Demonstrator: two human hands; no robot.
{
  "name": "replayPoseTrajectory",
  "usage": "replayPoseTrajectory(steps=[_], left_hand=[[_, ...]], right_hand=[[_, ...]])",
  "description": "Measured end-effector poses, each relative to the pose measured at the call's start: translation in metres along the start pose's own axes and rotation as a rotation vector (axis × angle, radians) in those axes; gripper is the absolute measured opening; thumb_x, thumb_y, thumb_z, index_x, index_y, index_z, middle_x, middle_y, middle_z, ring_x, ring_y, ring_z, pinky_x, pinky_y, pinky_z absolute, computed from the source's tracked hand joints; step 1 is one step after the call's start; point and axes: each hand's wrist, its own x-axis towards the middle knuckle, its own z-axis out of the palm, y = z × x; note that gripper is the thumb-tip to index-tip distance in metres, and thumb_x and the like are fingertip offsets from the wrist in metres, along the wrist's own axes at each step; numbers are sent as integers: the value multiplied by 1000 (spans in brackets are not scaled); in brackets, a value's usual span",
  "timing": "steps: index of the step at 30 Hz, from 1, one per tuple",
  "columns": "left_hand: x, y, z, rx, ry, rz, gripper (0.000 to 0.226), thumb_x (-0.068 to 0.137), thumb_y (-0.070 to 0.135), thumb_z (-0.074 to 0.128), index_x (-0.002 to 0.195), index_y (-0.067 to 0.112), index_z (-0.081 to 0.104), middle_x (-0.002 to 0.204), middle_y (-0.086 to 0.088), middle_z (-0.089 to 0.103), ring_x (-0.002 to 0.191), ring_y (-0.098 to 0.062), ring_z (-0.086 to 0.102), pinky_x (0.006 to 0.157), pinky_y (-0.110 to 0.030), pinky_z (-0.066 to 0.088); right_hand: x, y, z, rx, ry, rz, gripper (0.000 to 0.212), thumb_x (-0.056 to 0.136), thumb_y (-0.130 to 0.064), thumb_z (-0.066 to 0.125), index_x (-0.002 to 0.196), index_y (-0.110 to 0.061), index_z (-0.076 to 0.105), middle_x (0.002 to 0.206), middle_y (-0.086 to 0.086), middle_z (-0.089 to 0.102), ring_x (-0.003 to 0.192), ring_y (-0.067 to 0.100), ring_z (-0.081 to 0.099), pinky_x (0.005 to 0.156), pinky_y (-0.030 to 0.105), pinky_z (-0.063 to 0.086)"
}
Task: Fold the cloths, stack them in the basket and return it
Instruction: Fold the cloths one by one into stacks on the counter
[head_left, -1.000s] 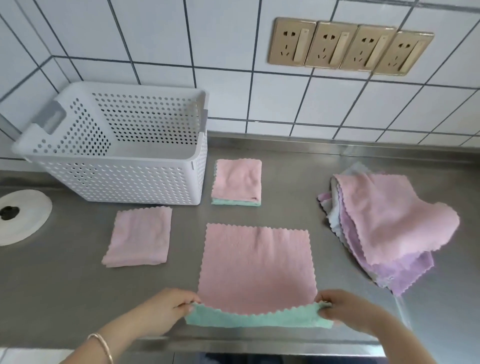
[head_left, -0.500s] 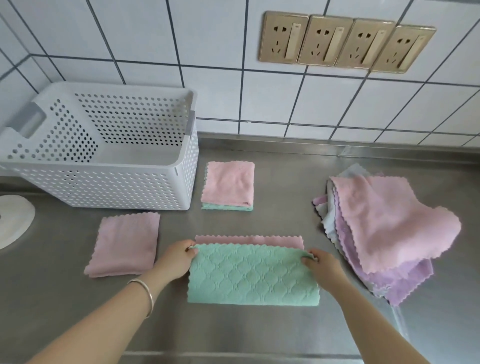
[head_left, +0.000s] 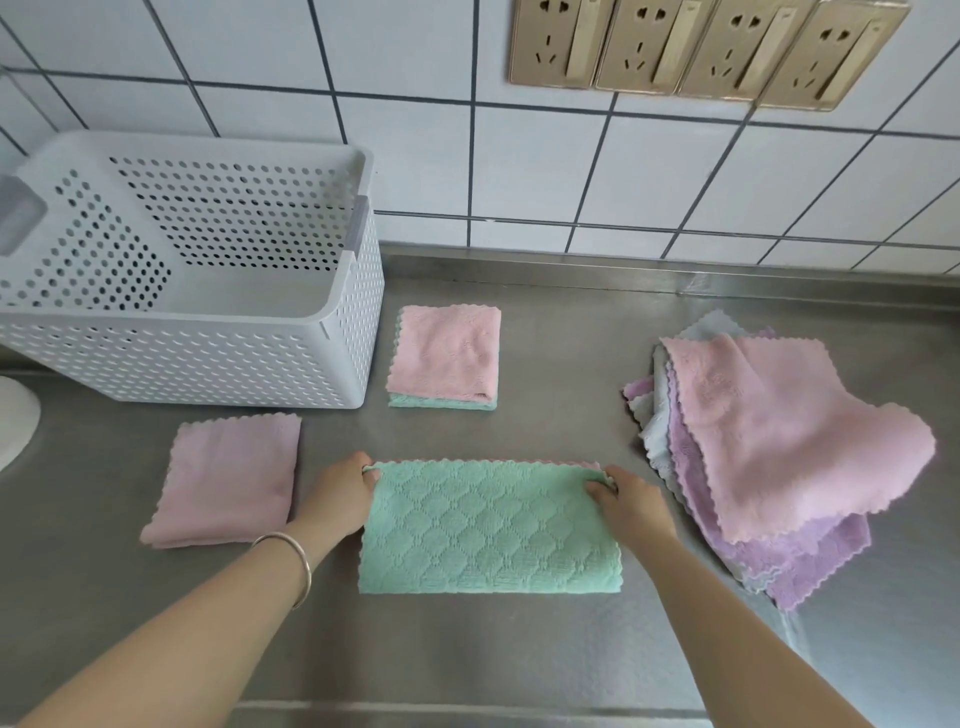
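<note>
A cloth folded in half, green side up, lies on the steel counter in front of me. My left hand pinches its far left corner and my right hand pinches its far right corner. A folded lilac-pink cloth lies to the left. A folded pink cloth with a green underside sits behind, beside the white perforated basket, which stands with nothing visible inside. A loose pile of pink, purple and pale blue cloths lies at the right.
A tiled wall with a row of gold sockets rises behind the counter. A white round object shows at the left edge. The counter's front edge runs along the bottom of the view.
Both hands carried the cloth's near edge away from me over the pink side, folding it in half with green on top. The far edges now line up.
</note>
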Motion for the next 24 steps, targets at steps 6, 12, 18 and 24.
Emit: replayPoseTrajectory(steps=[6,12,18,24], left_hand=[[2,2,-1,66,14,-50,27,96,30,41,101,6,54,102,-16,65,95,-33,59,67,-31,37],[-20,12,14,183,441,193,30,74,31,63,97,13,56,99,-11,59,91,-33,58,72,-39,47],[-52,55,62,472,28,748,54,81,57,36,129,34,46,140,9,49,134,-23,41,103,-52,21],[-50,63,82,507,-57,757,74,78,70,14,139,41,-17,153,1,-25,138,-23,-32,112,-56,-15]], right_hand=[[3,-4,1,144,29,101,27,85,-44,57,95,-19,58,92,1,62,86,24,57,65,28,41],[-23,4,-2,641,96,188,40,88,-40,55,119,-16,48,98,5,65,83,22,65,75,39,55],[-69,19,16,401,146,198,46,86,-33,60,124,-12,46,93,-4,57,93,21,58,82,36,48],[-81,19,35,134,125,240,39,83,-32,59,117,-15,49,114,1,59,105,20,55,82,31,45]])
